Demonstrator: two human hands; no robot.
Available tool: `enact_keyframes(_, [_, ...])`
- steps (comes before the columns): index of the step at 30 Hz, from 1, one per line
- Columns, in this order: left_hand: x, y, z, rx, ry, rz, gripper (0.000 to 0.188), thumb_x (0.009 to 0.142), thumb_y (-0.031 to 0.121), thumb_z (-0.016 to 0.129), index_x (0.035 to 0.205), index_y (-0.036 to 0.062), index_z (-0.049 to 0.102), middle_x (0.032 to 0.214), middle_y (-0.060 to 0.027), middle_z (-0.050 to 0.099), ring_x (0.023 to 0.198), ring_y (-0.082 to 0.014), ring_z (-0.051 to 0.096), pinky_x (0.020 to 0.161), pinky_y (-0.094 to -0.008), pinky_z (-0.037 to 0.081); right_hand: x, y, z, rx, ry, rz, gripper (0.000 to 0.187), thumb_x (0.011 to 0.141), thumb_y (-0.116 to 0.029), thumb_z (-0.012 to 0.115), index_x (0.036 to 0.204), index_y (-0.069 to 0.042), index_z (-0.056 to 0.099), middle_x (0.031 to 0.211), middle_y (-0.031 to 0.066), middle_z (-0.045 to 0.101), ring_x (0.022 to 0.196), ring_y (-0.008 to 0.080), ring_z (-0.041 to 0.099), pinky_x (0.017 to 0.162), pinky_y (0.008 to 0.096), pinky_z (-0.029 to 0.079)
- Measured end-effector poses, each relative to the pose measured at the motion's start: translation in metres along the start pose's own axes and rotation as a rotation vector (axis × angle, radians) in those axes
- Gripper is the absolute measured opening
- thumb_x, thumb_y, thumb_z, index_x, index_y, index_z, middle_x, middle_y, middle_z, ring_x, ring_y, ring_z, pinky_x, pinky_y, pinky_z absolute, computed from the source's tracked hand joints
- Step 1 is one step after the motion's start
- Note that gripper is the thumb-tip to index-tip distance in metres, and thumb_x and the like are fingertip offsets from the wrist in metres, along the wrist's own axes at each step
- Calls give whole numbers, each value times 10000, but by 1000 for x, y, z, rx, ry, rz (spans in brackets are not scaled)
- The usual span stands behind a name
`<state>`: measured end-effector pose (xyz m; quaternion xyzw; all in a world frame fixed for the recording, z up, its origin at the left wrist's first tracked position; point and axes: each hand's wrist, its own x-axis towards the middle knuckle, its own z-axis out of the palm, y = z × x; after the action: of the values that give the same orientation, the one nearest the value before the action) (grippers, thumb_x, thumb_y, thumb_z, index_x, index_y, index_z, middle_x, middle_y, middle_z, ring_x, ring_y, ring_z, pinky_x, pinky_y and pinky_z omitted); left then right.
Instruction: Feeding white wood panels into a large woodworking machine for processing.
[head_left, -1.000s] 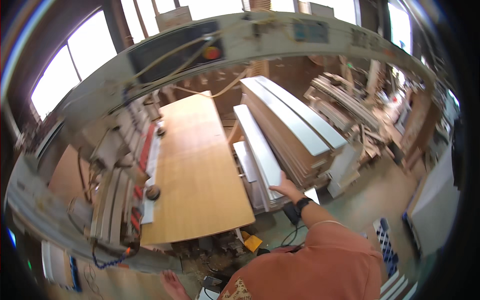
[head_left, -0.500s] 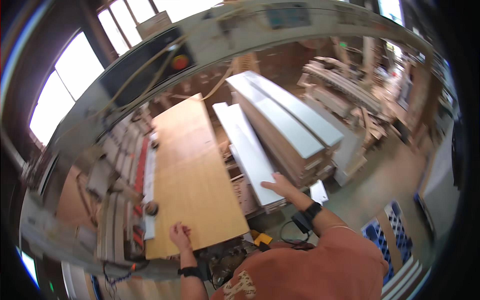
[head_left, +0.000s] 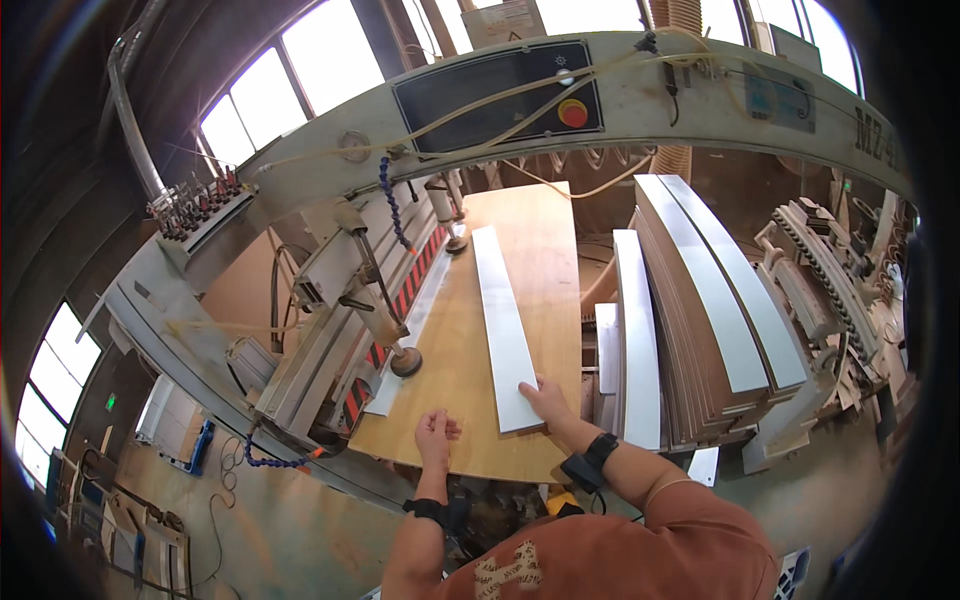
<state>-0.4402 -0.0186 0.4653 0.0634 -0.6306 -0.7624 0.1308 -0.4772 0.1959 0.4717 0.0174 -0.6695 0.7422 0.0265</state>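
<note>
My right hand (head_left: pixel 545 402) grips the near right edge of a long narrow white board (head_left: pixel 503 325), the thumb on its top face. The board lies lengthwise over the wooden worktable (head_left: pixel 455 400), slightly slanted; whether its whole length touches the wood cannot be told. My left hand (head_left: pixel 436 436) is above the table's near edge, left of the board and apart from it. Its fingers are loosely bent and slightly apart, with nothing visible in them. To the right stand a small stack of white boards (head_left: pixel 636 330) and a taller stack of white-topped boards (head_left: pixel 705 290).
Left of the table is a machine with round press pads (head_left: pixel 405 362) and a red-and-black striped strip (head_left: pixel 410 290). A grey beam (head_left: pixel 640 110) with a red button (head_left: pixel 572 114) arches overhead, cables hanging from it. More equipment (head_left: pixel 825 290) stands at far right.
My right hand has brought a white board leftward from the small stack to over the wooden table. The view has turned, and my left hand stays near the table's front edge.
</note>
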Motion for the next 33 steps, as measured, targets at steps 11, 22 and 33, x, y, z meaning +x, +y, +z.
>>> enact_keyframes(11, [-1, 0, 3, 38, 26, -4, 172, 824, 169, 494, 827, -2, 497, 646, -71, 548, 523, -132, 541, 453, -216, 434, 8, 29, 0, 66, -14, -41, 268, 798, -118, 473, 1012, 43, 480, 870, 73, 560, 742, 119, 524, 652, 249, 415])
enact_keyframes(22, [18, -2, 0, -215, 227, -6, 393, 785, 30, 477, 1129, 0, 289, 759, -92, 490, 574, -174, 536, 481, -231, 451, 7, 16, 4, -10, -9, -47, 327, 774, -156, 506, 1029, 44, 460, 893, 135, 570, 805, 194, 548, 693, 286, 420])
enact_keyframes(33, [90, -15, -41, -574, 504, -238, 775, 721, 21, 485, 1246, 221, -48, 746, -73, 513, 578, -172, 531, 487, -276, 463, 3, 25, 4, 100, -84, -112, 430, 783, -172, 509, 1137, 30, 371, 1055, 154, 512, 973, 193, 484, 803, 279, 367])
